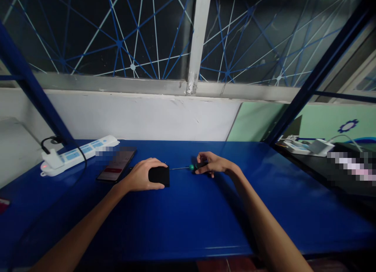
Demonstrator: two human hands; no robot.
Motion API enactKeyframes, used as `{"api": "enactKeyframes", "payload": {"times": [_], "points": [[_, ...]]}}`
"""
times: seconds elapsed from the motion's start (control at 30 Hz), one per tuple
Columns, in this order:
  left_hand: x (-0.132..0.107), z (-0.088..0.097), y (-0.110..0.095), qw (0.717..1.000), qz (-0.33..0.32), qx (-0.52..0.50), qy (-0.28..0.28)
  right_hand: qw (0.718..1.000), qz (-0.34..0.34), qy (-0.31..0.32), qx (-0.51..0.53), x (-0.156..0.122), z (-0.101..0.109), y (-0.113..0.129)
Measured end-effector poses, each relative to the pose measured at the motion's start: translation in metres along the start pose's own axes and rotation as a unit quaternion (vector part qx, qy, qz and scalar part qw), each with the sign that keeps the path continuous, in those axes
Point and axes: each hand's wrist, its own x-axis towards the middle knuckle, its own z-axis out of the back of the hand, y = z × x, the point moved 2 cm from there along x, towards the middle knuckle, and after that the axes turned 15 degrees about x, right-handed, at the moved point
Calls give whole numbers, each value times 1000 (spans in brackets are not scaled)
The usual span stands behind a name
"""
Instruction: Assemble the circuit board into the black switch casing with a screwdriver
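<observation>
My left hand [143,176] is wrapped over a flat black box-shaped thing [159,176] on the blue table, thumb along its near edge and fingers along its far edge. What kind of thing it is I cannot make out. My right hand [212,164] is closed around the dark handle of a screwdriver [191,167] with a green collar. The thin metal shaft lies nearly level and points left. Its tip is at the right side of the black thing; whether it touches or sits in a screw is too small to tell.
A phone [116,165] with a lit screen lies just left of my left hand. Behind it stands a white power strip [84,152] with a plugged-in adapter and a black cable. Blue metal posts [302,76] rise at both sides of the blue table [188,225]. A white wall and window close off the back.
</observation>
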Motion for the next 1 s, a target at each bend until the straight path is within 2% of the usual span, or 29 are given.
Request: {"api": "enactKeyframes", "payload": {"times": [0.17,0.23,0.37,0.57,0.83,1.0], "points": [[-1,-4,1,999,10,13,32,998,20,60,-24,-4,-5,5],[-1,-6,0,999,18,34,34,997,14,66,-27,-5,-9,7],[0,-9,-1,998,31,54,30,998,-15,63,-26,-1,-16,4],[1,-8,5,998,41,21,36,997,67,25,-37,9,-20,3],[1,-7,9,998,33,9,57,998,46,43,-2,11,-26,-1],[0,-7,10,998,28,6,58,994,89,0,-69,13,-28,1]]}}
